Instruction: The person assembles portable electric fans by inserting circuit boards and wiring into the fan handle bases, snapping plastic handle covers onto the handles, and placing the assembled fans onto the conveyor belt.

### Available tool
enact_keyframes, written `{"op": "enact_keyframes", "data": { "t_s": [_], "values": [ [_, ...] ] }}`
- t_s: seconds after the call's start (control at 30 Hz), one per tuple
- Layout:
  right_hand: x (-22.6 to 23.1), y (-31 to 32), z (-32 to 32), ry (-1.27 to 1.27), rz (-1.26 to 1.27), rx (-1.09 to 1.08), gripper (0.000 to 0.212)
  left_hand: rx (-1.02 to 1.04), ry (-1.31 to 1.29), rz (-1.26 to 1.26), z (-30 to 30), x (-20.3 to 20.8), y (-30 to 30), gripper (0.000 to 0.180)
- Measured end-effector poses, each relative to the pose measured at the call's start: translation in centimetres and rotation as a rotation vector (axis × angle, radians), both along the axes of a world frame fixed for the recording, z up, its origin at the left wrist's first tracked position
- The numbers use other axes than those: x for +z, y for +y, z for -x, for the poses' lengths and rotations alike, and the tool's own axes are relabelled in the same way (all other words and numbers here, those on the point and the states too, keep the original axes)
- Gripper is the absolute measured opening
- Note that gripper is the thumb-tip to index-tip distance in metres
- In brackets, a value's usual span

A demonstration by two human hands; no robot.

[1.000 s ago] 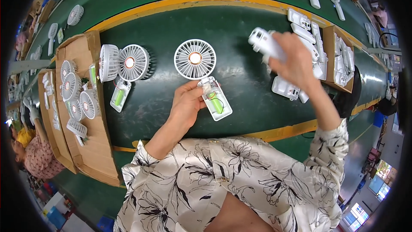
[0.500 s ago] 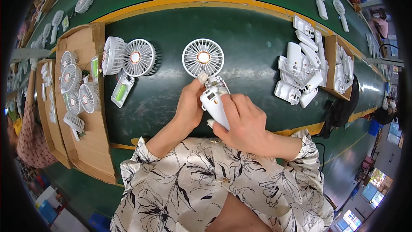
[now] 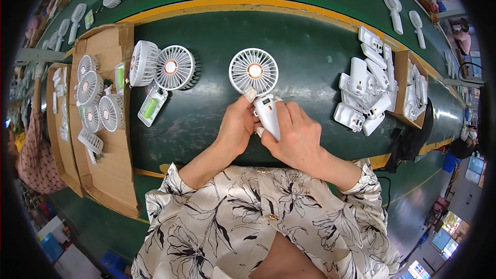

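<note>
A white handheld fan [image 3: 253,71] with an orange ring at its hub lies in front of me, its round grille pointing away. My left hand [image 3: 233,128] is closed around the left side of its handle, thumb up by the neck. My right hand [image 3: 298,135] grips a white handle cover [image 3: 268,118] with a small dark window. The cover lies over the fan's handle, in line with the grille. Whether its edges are fully seated cannot be made out. White covers are on several fingertips.
Left are two fan heads [image 3: 174,67], an open handle half [image 3: 153,106] with a green battery, and a cardboard tray [image 3: 111,175] of fans. Right, loose white handle covers [image 3: 357,75] are heaped beside a cardboard box [image 3: 400,80]. Beyond the yellow edge [image 3: 248,3] lie more fans [image 3: 392,10].
The handle cover has come from a tilted, offset position to lie over the fan's handle, hiding the inner parts seen before. My hands have closed in around it. The whole view has shifted slightly.
</note>
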State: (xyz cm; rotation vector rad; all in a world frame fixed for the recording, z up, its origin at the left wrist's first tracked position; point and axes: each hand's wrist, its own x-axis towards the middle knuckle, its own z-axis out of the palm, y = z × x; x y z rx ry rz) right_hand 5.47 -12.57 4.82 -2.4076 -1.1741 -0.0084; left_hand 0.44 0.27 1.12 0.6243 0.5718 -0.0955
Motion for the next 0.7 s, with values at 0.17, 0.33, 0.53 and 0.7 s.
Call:
{"op": "enact_keyframes", "data": {
  "t_s": [0.17, 0.33, 0.53, 0.7],
  "values": [
    [-0.1, 0.0, -0.1, 0.028, 0.015, 0.0, 0.044, -0.013, 0.073, -0.036, -0.2, 0.2, -0.2, 0.031],
    [-0.6, 0.0, 0.2, -0.021, -0.002, -0.01, 0.043, -0.019, 0.092, -0.152, -0.2, -0.1, -0.7, 0.021],
    [-0.9, 0.0, 0.3, -0.064, -0.008, -0.013, 0.045, -0.018, 0.123, -0.175, -0.3, -0.2, -0.8, 0.019],
    [-0.9, 0.0, 0.1, -0.073, -0.014, 0.007, 0.046, -0.016, 0.116, -0.15, -0.4, -0.2, -0.6, 0.019]
  ]
}}
